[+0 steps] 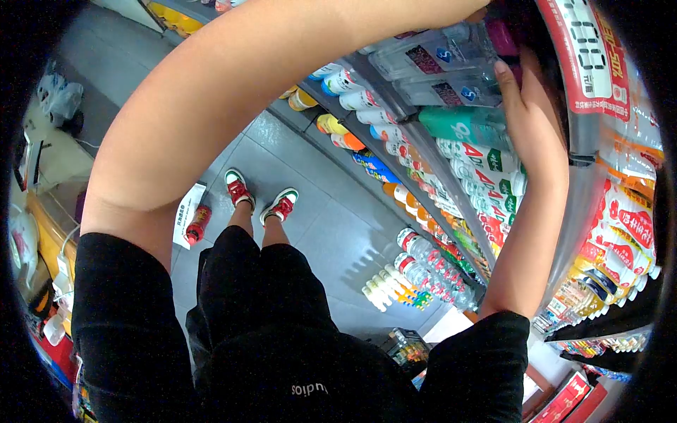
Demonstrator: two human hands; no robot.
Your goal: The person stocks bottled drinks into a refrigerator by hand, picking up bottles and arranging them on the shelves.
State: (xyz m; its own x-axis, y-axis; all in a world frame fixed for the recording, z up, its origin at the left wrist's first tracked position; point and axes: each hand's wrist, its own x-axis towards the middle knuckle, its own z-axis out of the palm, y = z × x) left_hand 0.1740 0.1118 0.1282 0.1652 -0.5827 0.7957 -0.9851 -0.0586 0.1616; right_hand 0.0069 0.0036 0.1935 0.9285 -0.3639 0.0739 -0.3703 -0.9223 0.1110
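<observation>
My left arm crosses the top of the view. Only the edge of my left hand [479, 13] shows at the upper border, by the shelf of bottles, and its fingers are hidden. On that shelf lie clear bottles [430, 60] with dark labels, a blue-and-white logo and purple caps. My right hand [523, 99] is at the cap end of the lower clear bottle [451, 92]. Its thumb lies by the bottle's shoulder and the fingers are on the far side of the purple cap, partly hidden in shadow. A green bottle [462, 125] lies just below.
Shelves of drink bottles [486, 183] run down the right. A red price sign [589, 53] juts out near my right hand. Bottle packs [430, 271] stand on the grey tiled floor [303, 233]. A red bottle [199, 225] is near my feet. A counter [53, 233] is at left.
</observation>
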